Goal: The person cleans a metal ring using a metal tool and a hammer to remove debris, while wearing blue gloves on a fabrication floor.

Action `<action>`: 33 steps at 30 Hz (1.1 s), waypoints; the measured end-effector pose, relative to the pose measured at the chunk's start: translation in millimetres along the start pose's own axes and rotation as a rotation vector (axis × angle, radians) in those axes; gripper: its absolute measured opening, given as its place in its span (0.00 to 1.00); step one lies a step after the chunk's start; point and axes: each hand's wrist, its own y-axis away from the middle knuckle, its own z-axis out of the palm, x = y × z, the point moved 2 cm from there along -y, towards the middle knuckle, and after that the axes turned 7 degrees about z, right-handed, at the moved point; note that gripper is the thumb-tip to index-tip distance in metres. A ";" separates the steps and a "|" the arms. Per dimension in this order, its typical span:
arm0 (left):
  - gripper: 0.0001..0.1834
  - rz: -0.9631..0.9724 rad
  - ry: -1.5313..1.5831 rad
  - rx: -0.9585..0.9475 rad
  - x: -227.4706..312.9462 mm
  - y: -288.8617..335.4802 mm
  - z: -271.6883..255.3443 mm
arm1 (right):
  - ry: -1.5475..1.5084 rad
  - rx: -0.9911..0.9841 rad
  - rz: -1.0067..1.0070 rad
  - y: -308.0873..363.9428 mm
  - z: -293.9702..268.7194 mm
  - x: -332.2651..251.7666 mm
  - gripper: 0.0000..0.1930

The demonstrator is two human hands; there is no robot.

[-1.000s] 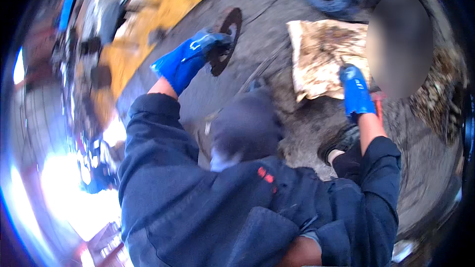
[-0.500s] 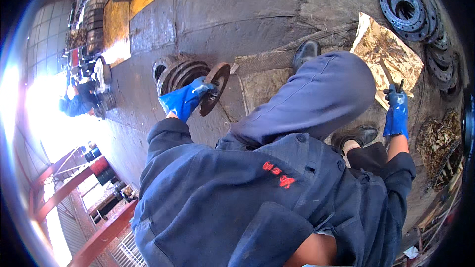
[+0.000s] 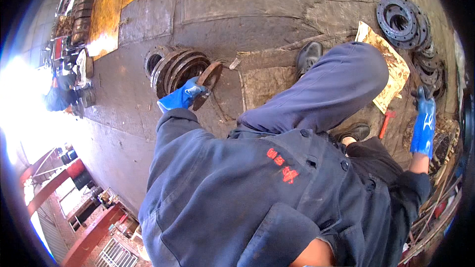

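Observation:
My left hand [image 3: 189,92], in a blue rubber glove, grips the edge of a rusty flat metal ring [image 3: 210,76], which stands tilted on its edge. Just left of it, several dark metal rings [image 3: 185,66] lean together on the floor. My right hand [image 3: 424,103], also gloved in blue, is curled around a thin, flat, blade-like tool [image 3: 412,71] that is hard to make out against the floor. Beside that hand are a stained yellowish sheet [image 3: 391,76] and a hammer with a red handle [image 3: 384,124].
Dark flanges with bolt holes [image 3: 398,23] are stacked at the far right. A worn mat [image 3: 262,86] lies by my shoe [image 3: 309,57]. Yellow plates [image 3: 106,20] lie at the far left, where another person [image 3: 62,94] is. Rods and scrap [image 3: 430,227] are at the lower right.
My right hand has moved right and nearer, away from the yellowish sheet, uncovering the red-handled hammer. The left hand still holds the ring, now slightly lower and turned. The view has shifted.

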 end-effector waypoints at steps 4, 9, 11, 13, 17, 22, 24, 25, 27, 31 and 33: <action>0.29 0.076 -0.030 -0.011 -6.6 -10.1 -2.6 | -0.201 0.047 -0.057 9.2 -12.4 34.1 0.26; 0.37 0.078 -0.291 -0.055 7.2 -1.0 8.1 | -0.329 -0.012 0.045 13.1 10.0 45.5 0.25; 0.40 0.075 -0.461 -0.048 13.9 2.2 8.1 | -0.374 -0.028 0.002 18.0 17.3 24.6 0.24; 0.42 0.135 -0.659 0.016 23.8 8.9 10.0 | -0.416 -0.014 -0.035 27.9 27.3 7.0 0.23; 0.46 0.208 -1.279 0.225 92.6 52.3 31.7 | -0.315 -0.068 -0.095 14.8 29.5 19.9 0.24; 0.47 0.717 -1.564 0.600 74.0 68.7 20.2 | -0.271 -0.018 -0.137 13.3 38.2 16.4 0.26; 0.47 0.661 -1.554 0.654 75.0 63.5 12.2 | -0.254 -0.013 -0.130 13.1 35.6 20.4 0.27; 0.47 0.630 -1.543 0.677 74.2 63.0 8.9 | -0.249 -0.012 -0.132 14.6 33.6 23.8 0.27; 0.47 0.567 -1.510 0.721 75.5 61.4 2.2 | -0.257 0.004 -0.095 14.8 32.8 27.2 0.27; 0.47 0.480 -1.434 0.803 78.9 65.4 -10.2 | -0.276 -0.024 -0.060 23.7 31.5 21.0 0.25; 0.47 0.436 -1.379 0.851 80.2 71.1 -15.9 | -0.298 -0.040 -0.037 27.9 33.0 17.0 0.24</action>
